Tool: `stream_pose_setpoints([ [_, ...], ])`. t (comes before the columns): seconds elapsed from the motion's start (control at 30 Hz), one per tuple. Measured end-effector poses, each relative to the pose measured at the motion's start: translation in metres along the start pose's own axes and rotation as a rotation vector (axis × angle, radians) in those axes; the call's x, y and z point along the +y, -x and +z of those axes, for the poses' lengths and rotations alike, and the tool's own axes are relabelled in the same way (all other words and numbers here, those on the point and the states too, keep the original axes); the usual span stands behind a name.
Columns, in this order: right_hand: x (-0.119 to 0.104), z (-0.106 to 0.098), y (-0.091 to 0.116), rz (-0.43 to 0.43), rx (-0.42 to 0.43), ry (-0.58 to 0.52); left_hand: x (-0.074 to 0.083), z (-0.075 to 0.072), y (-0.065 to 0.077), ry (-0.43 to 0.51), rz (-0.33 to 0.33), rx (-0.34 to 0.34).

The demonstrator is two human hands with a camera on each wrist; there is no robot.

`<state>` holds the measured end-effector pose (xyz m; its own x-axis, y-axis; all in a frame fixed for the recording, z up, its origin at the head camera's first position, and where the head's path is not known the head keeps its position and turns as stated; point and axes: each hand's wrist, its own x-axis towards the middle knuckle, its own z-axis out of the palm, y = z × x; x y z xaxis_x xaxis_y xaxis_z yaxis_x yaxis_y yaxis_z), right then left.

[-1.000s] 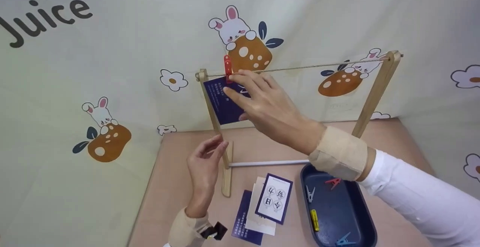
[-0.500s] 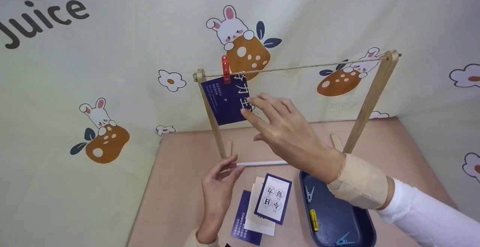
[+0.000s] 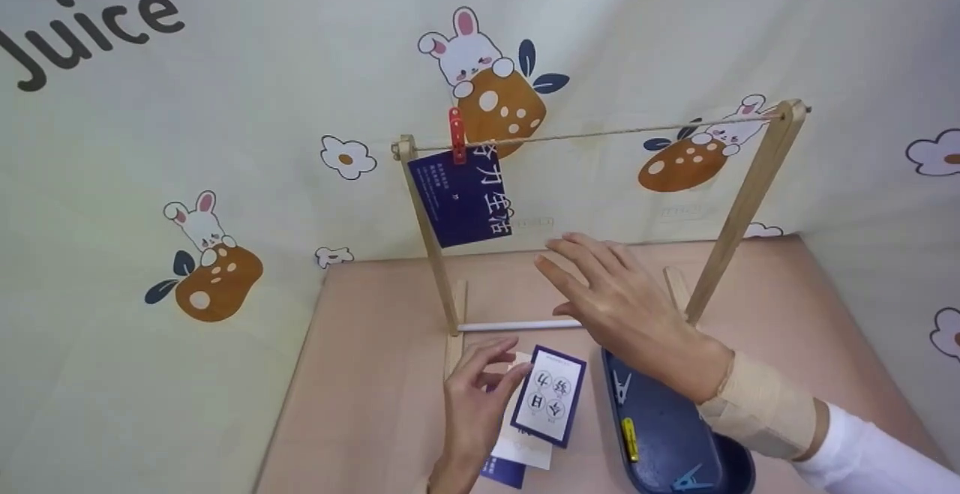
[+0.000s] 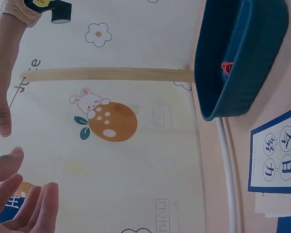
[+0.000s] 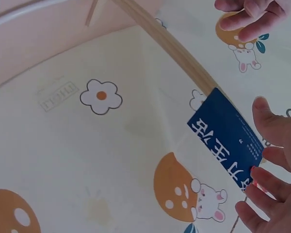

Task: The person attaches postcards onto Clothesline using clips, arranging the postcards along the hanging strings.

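Note:
A dark blue card (image 3: 465, 205) with white characters hangs from the string (image 3: 600, 135), held by a red clothespin (image 3: 457, 138) near the left post. My right hand (image 3: 622, 306) is in the air right of and below that card, fingers spread and holding nothing. Lower down, my left hand (image 3: 476, 404) has loosely bent fingers, its thumb tip overlapping the left edge of the white card with a blue border (image 3: 549, 395). Beneath that card lie a cream card (image 3: 525, 450) and another dark blue card (image 3: 504, 473), partly hidden by the left hand.
A wooden frame with a left post (image 3: 439, 276) and right post (image 3: 739, 232) carries the string; a white rod (image 3: 517, 325) joins them low down. The dark blue tray (image 3: 739, 471) at right holds a grey clothespin (image 3: 622, 389), a yellow one (image 3: 629, 440) and a blue one (image 3: 688, 479).
My right hand has left the red clothespin and moved down and right, uncovering the hanging card. My left hand has moved from beside the left post down and right to the stacked cards.

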<state>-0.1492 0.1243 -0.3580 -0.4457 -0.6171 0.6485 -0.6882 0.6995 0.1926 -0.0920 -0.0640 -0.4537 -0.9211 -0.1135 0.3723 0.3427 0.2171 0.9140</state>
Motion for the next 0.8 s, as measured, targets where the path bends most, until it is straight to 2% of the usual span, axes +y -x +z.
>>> stream_pose_setpoints([
  [0.1, -0.001, 0.006, 0.014, 0.022, -0.010, -0.031, 0.000, 0.006, 0.007, -0.022, -0.024, -0.024],
  [0.27, -0.005, 0.012, 0.034, 0.068, -0.045, -0.063, -0.013, 0.012, 0.018, -0.026, -0.072, -0.079],
  [0.4, -0.009, 0.015, 0.049, 0.096, -0.079, -0.069, -0.019, 0.019, 0.027, -0.055, -0.137, -0.184],
  [0.6, -0.014, 0.025, 0.072, 0.120, -0.084, -0.098, -0.024, 0.033, 0.045, -0.092, -0.222, -0.352],
  [0.7, -0.016, 0.031, 0.083, 0.134, -0.073, -0.113, -0.027, 0.041, 0.054, -0.096, -0.219, -0.413],
  [0.8, -0.019, 0.038, 0.093, 0.146, -0.051, -0.122, -0.031, 0.047, 0.062, -0.110, -0.169, -0.437],
])
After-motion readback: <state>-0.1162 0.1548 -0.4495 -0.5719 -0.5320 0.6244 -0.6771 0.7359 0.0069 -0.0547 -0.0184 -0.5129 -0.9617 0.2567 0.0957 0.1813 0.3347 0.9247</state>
